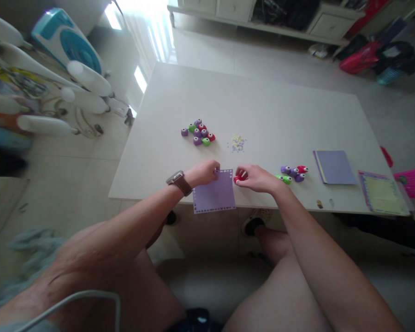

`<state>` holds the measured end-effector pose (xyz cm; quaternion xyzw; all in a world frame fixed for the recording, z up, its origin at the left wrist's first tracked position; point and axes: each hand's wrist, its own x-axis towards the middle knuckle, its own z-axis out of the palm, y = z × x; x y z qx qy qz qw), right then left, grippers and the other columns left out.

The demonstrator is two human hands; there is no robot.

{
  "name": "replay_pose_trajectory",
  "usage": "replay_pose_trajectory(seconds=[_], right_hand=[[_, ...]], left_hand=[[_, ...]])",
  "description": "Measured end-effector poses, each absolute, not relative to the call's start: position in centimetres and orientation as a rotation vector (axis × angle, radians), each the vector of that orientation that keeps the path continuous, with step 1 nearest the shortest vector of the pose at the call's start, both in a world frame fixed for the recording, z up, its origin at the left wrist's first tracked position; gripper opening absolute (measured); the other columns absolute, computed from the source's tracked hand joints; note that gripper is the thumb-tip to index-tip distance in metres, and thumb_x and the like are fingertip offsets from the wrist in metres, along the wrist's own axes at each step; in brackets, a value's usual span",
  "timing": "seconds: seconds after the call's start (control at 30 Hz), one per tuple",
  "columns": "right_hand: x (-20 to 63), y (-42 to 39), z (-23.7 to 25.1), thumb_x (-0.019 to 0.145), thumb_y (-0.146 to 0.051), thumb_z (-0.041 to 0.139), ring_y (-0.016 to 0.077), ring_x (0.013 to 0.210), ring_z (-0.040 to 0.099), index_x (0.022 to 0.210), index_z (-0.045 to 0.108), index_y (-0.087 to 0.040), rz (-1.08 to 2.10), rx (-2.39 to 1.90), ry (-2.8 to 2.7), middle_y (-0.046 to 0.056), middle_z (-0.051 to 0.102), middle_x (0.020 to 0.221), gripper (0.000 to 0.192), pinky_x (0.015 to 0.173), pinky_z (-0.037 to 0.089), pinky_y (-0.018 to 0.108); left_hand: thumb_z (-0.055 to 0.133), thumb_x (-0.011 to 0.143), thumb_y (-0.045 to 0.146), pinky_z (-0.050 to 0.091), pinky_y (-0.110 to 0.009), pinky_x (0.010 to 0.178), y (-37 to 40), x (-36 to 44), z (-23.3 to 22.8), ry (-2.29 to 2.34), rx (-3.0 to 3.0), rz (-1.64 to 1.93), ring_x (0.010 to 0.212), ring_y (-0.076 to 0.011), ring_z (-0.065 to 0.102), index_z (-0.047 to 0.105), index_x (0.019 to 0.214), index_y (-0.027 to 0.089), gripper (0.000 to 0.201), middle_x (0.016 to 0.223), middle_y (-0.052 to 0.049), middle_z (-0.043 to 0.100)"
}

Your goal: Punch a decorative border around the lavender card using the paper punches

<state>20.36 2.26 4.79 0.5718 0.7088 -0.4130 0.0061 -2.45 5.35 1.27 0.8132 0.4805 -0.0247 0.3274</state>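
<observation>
A purple paper sheet (215,193) with small shapes punched along its borders lies at the table's near edge, its lower part sticking out past it. My left hand (207,172) wears a watch at the wrist and pinches the sheet's top edge. In my right hand (253,178) is a red paper punch (238,180), held beside the sheet's upper right edge; whether the paper is in its slot I cannot tell. Beyond my left hand sits a cluster of purple, green and red punches (198,133). More punches (293,172) stand to the right of my right hand.
Tiny yellow and purple paper cutouts (237,143) lie in a heap on the white table (263,106). To the right are a stack of purple paper (335,167), a packet with yellow paper (383,193) and two small items near the edge. A white cabinet (233,9) stands beyond.
</observation>
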Motion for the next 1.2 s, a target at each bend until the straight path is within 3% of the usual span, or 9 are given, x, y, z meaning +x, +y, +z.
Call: replay_pose_trajectory(seconds=[0.8,1.2], right_hand=[[20.6,2.3,4.8,0.083,-0.019,0.072,0.017,0.087,0.07,0.094,0.065,-0.019,-1.326,1.789,2.237,0.005,0.077,0.096,0.013,0.077,0.053,0.025],[19.6,2.1,4.3,0.086,-0.023,0.07,0.0182,0.089,0.07,0.093,0.068,-0.019,-1.229,1.771,2.241,0.006,0.076,0.097,0.009,0.076,0.052,0.025]], left_hand=[[0.068,0.084,0.022,0.048,-0.027,0.076,5.2,-2.0,2.9,1.261,2.075,-0.119,0.086,-0.0194,0.066,0.074,0.111,0.017,0.028,0.1,-0.007,0.076],[0.065,0.084,0.02,0.048,-0.029,0.078,4.9,-1.8,1.1,1.221,2.136,0.006,0.09,-0.0211,0.066,0.072,0.109,0.02,0.027,0.099,-0.007,0.074]])
